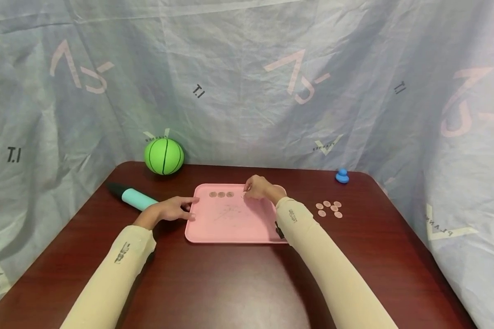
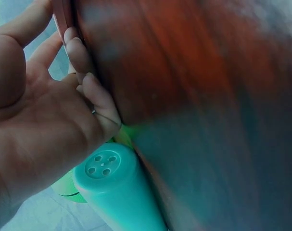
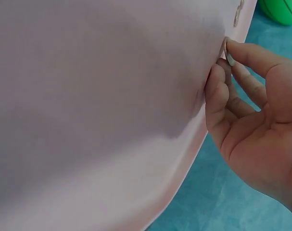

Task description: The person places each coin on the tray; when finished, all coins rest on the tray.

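Note:
A pink tray [image 1: 230, 233] lies on the table, with a row of 3 round coins [image 1: 221, 194] near its far edge. My right hand [image 1: 258, 188] is over the tray's far part, right of that row. It pinches a thin coin [image 3: 230, 58] between thumb and fingers, edge-on in the right wrist view. At the tray's left side, my left hand [image 1: 174, 208] touches the rim with thumb and forefinger spread apart. Its lower fingers [image 2: 100, 98] bend loosely beside the rim in the left wrist view.
Several more coins [image 1: 329, 208] lie loose right of the tray. A turquoise cylinder with a dark end [image 1: 137, 198] lies behind my left hand. A green ball [image 1: 163, 156] stands at the back left, and a small blue object [image 1: 342, 176] at the back right.

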`<state>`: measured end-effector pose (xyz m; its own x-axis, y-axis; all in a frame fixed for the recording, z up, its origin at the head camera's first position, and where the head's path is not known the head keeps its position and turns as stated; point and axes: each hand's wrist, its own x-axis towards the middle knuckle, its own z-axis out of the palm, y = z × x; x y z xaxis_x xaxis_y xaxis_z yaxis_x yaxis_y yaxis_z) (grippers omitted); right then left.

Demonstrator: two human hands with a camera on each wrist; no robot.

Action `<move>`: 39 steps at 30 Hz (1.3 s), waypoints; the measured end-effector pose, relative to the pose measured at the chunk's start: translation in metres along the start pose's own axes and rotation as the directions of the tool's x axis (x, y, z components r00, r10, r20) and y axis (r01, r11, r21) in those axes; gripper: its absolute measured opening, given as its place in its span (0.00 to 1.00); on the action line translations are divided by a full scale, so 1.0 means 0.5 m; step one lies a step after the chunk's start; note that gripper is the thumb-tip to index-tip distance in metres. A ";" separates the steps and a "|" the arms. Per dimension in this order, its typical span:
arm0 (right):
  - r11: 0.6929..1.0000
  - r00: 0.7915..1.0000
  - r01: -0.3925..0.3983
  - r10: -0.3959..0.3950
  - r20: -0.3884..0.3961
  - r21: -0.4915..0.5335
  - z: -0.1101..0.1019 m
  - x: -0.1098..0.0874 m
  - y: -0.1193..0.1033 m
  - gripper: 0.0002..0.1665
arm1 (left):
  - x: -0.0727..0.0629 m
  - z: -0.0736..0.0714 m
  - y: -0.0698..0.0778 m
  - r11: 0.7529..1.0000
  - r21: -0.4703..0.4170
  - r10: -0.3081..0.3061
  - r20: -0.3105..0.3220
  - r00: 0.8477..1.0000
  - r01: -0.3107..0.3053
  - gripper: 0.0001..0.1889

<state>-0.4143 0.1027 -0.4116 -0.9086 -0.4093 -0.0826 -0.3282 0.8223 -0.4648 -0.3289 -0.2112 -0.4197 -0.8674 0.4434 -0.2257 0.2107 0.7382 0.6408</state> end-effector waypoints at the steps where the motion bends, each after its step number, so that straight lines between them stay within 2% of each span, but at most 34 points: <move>1: 1.000 1.000 -0.007 0.007 -0.006 0.005 0.001 0.002 0.000 0.08 | 0.000 0.000 0.000 1.000 -0.002 0.000 0.000 1.000 0.000 0.38; 15: 0.998 0.999 -0.014 0.015 -0.028 0.065 0.016 0.009 -0.006 0.10 | 0.000 0.003 0.001 1.000 0.003 -0.008 -0.007 1.000 0.008 0.38; 27: 0.999 0.999 0.007 -0.005 -0.038 0.051 0.029 0.012 -0.010 0.11 | 0.000 0.002 0.003 1.000 0.003 -0.010 0.002 1.000 0.010 0.39; 34: 0.997 0.999 -0.005 0.008 -0.041 0.083 0.030 0.015 -0.006 0.12 | -0.003 -0.002 0.004 1.000 0.007 -0.007 0.015 1.000 0.007 0.39; 39: 0.998 0.999 0.004 -0.002 -0.037 0.060 0.028 0.014 -0.007 0.13 | -0.002 -0.001 0.003 1.000 0.005 0.002 0.012 1.000 -0.002 0.39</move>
<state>-0.4161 0.0916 -0.4229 -0.9171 -0.3957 -0.0492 -0.3156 0.7957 -0.5170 -0.3278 -0.2109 -0.4181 -0.8615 0.4510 -0.2334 0.2148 0.7401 0.6373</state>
